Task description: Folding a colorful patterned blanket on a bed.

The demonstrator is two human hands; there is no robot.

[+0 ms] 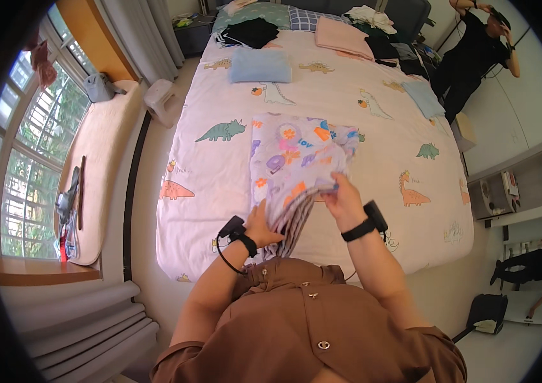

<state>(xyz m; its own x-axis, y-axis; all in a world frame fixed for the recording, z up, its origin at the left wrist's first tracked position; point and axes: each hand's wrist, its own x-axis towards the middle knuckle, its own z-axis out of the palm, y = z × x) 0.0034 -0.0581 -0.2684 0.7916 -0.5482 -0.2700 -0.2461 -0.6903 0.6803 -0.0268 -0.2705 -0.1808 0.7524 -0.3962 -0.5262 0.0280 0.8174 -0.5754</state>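
A lavender cloth (296, 150) printed with orange flowers and purple shapes lies partly folded near the bed's front edge. Whether it is a garment or a sheet I cannot tell. My right hand (345, 201) pinches its near right corner and lifts that edge off the bed. My left hand (260, 227) grips the near left part, low and close to my body. Between the hands the edge hangs in several striped-looking layers. Both wrists carry black straps with small black boxes.
The bed (220, 163) has a pale dinosaur-print sheet. Farther up lie a folded light blue cloth (260, 66), black clothes (250, 32), a folded pink cloth (343, 38) and another blue cloth (423, 99). A person in black (475, 54) stands at the far right. A white stool (160, 99) stands left.
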